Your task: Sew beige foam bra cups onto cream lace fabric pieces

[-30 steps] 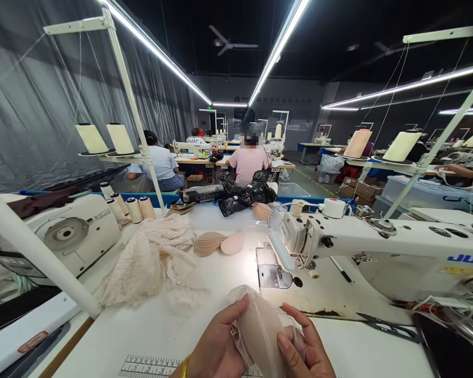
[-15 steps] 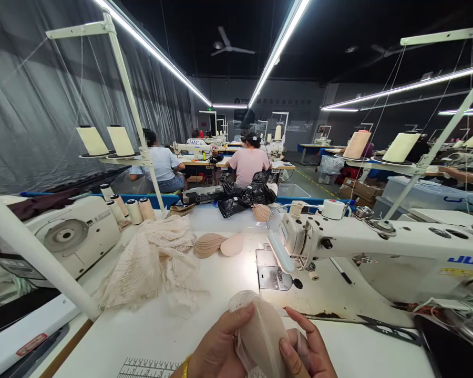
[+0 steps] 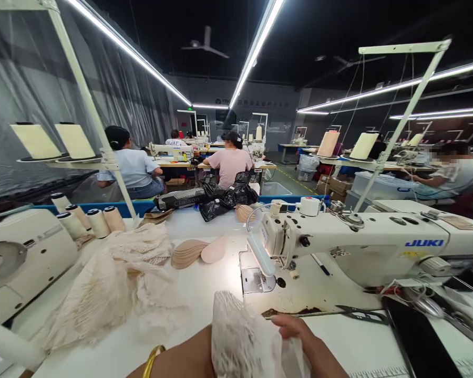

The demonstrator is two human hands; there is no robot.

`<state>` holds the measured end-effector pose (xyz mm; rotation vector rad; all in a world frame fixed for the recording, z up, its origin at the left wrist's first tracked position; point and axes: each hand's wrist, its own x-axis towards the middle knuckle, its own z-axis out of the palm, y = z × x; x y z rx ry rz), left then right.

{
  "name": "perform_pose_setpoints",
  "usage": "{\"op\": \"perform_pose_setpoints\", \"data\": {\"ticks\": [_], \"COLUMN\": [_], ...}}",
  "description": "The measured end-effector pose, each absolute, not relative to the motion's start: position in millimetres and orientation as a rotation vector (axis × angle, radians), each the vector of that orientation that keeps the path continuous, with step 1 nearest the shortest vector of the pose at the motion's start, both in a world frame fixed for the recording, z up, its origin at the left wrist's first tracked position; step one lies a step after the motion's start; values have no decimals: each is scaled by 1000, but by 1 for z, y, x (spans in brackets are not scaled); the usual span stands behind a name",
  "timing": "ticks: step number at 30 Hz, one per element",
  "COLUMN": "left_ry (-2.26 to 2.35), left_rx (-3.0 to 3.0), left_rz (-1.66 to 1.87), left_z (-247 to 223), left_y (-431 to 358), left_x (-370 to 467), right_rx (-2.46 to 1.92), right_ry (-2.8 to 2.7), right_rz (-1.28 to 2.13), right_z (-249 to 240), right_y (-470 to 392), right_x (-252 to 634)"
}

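A pale lace fabric piece (image 3: 236,336) stands up between my hands at the bottom centre, over the white table. My left hand (image 3: 199,346), with a gold bracelet at the wrist, reaches in behind the cloth and holds it up; its fingers are covered by the lace. On the right side, my right hand (image 3: 309,341) has its fingers bent against the cloth's edge, partly blurred. No cup pad shows in the cloth from this side. Several beige cup pads (image 3: 189,253) lie fanned out beyond, beside a lighter single pad (image 3: 214,250).
A sewing machine (image 3: 362,236) with its lit lamp (image 3: 261,255) stands right. Crumpled lace (image 3: 110,283) covers the left table. Thread cones (image 3: 98,223), black bags (image 3: 232,197), black scissors (image 3: 362,314) and a dark phone (image 3: 421,336) lie around. Co-workers sit ahead.
The fabric has been turned, so its wrinkled lace side faces me and the smooth cup shape is hidden. My left fingers have gone behind it. The view has swung right.
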<state>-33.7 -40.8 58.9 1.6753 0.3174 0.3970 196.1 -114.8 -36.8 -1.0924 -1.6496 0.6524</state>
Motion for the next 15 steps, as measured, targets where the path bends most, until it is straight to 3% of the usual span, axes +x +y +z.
{"op": "perform_pose_setpoints", "data": {"ticks": [3,6,9,15], "left_ry": [193,68,49,100], "left_rx": [2188,2608,2816,2742], "left_rz": [307,133,7,79], "left_z": [51,41,34,32], "left_y": [-17,10,32,43], "left_x": [-18,5,18,17], "right_rx": [-999,-1026,-1127,-1164], "right_ry": [-2234,-2470,-2460,-2339], "right_rz": [-20,-356,-303,31], "right_z": [-13,-3,-8,-11], "right_y": [-80,-46,-30,-39], "right_x": [225,239,244,254]}}
